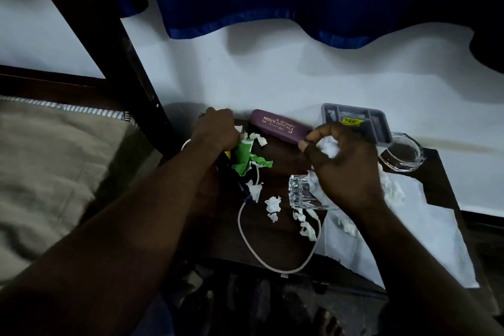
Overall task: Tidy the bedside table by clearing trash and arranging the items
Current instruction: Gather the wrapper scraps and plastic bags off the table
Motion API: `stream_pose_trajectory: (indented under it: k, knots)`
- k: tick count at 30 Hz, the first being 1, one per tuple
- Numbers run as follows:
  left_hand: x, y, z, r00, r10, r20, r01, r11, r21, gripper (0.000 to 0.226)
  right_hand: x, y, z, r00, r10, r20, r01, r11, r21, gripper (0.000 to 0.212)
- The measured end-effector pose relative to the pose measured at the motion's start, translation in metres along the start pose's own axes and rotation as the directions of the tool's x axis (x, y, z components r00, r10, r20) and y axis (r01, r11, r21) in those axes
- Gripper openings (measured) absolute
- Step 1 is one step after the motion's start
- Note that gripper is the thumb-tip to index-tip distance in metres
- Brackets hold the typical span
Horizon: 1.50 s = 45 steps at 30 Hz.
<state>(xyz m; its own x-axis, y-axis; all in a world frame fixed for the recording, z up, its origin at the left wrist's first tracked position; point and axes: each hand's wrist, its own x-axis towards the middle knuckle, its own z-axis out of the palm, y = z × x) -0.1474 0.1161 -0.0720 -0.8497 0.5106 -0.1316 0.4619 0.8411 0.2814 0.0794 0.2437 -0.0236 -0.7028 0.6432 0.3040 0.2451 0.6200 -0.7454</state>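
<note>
On the dark wooden bedside table (234,237) my left hand (215,128) grips crumpled green and white paper scraps (244,157) at the far left. My right hand (346,163) holds a wad of white tissue (328,146) in its curled fingers. A purple spectacle case (278,127) lies at the back between the hands. Several torn white paper bits (272,204) litter the middle. A ribbed drinking glass (301,194) lies on its side under my right wrist. A white cable (245,237) loops across the front.
A grey compartment tray (381,131) leans at the back right, a clear glass ashtray (401,155) beside it. A white cloth (409,240) covers the table's right side. A bed with beige bedding (54,172) and a dark bedpost (109,49) stand left. The wall is close behind.
</note>
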Motion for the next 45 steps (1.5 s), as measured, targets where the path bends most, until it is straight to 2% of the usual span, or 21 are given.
stream_pose_trajectory:
  k: [4, 7, 10, 13, 15, 18, 20, 24, 27, 30, 33, 35, 39, 41, 43, 45]
  knots:
    - [0.005, -0.002, -0.014, 0.999, -0.03, -0.041, 0.021, 0.98, -0.199, 0.035, 0.001, 0.001, 0.002, 1.0, -0.011, -0.001, 0.011, 1.0, 0.003, 0.013]
    - [0.006, -0.003, -0.029, 0.994, -0.092, -0.051, 0.065, 0.918, -0.392, 0.022, 0.002, 0.002, 0.002, 1.0, -0.01, 0.003, 0.01, 1.0, 0.016, 0.012]
    - [0.001, -0.006, -0.035, 0.997, -0.065, -0.032, 0.04, 0.861, -0.507, 0.013, 0.002, 0.001, 0.004, 1.0, -0.016, 0.005, 0.016, 1.0, 0.017, 0.012]
    - [-0.001, -0.009, -0.036, 0.999, 0.035, 0.007, -0.028, 0.909, -0.415, 0.03, 0.002, -0.001, 0.005, 1.0, -0.03, 0.005, 0.03, 1.0, 0.009, 0.011]
    - [0.001, -0.01, -0.032, 1.0, 0.016, 0.017, -0.009, 0.936, -0.351, 0.025, 0.002, -0.003, 0.005, 0.999, -0.036, 0.009, 0.035, 0.999, 0.006, 0.011]
    - [0.0, -0.012, -0.018, 0.999, -0.001, 0.038, 0.008, 0.984, -0.179, 0.038, 0.001, -0.004, 0.005, 0.999, -0.048, 0.017, 0.048, 0.999, 0.002, 0.011]
    - [0.001, -0.015, -0.007, 0.998, 0.034, 0.062, -0.031, 0.998, -0.049, 0.038, 0.0, -0.003, 0.006, 0.998, -0.056, 0.022, 0.055, 0.998, 0.003, 0.011]
    - [0.007, -0.022, 0.001, 0.994, 0.098, 0.055, -0.098, 0.995, 0.006, 0.03, 0.0, 0.0, 0.004, 0.998, -0.052, 0.025, 0.052, 0.999, -0.001, 0.011]
    - [0.009, -0.025, 0.003, 0.992, 0.119, 0.035, -0.118, 0.992, -0.038, 0.028, 0.0, 0.0, 0.004, 0.999, -0.038, 0.025, 0.038, 0.999, -0.003, 0.01]
    - [0.012, -0.025, -0.011, 0.998, 0.037, -0.048, -0.047, 0.972, -0.23, 0.022, 0.0, -0.002, 0.008, 0.999, -0.031, 0.01, 0.031, 1.0, 0.008, 0.009]
    - [0.011, -0.024, -0.035, 0.99, -0.079, -0.12, 0.014, 0.883, -0.469, 0.02, 0.002, -0.005, 0.012, 0.998, -0.04, 0.039, 0.04, 0.999, -0.02, 0.006]
    - [0.008, -0.022, -0.044, 0.982, -0.124, -0.143, 0.022, 0.826, -0.563, 0.019, 0.006, -0.008, 0.014, 0.996, -0.052, 0.068, 0.054, 0.998, -0.031, 0.01]
    - [0.002, -0.016, -0.042, 0.982, -0.112, -0.154, 0.002, 0.814, -0.581, 0.001, 0.011, -0.011, 0.016, 0.996, -0.026, 0.088, 0.028, 0.999, -0.021, 0.012]
    - [-0.002, -0.015, -0.044, 0.993, -0.052, -0.104, -0.015, 0.829, -0.559, 0.016, 0.012, -0.013, 0.019, 0.993, -0.038, 0.11, 0.043, 0.998, -0.044, 0.009]
    - [-0.004, -0.017, -0.047, 0.999, -0.015, -0.042, -0.009, 0.855, -0.518, 0.021, 0.014, -0.017, 0.025, 0.985, -0.052, 0.163, 0.069, 0.993, -0.096, 0.003]
    - [-0.006, -0.018, -0.048, 0.998, -0.037, -0.054, 0.006, 0.875, -0.484, 0.031, 0.016, -0.024, 0.035, 0.962, -0.058, 0.269, 0.113, 0.974, -0.195, 0.015]
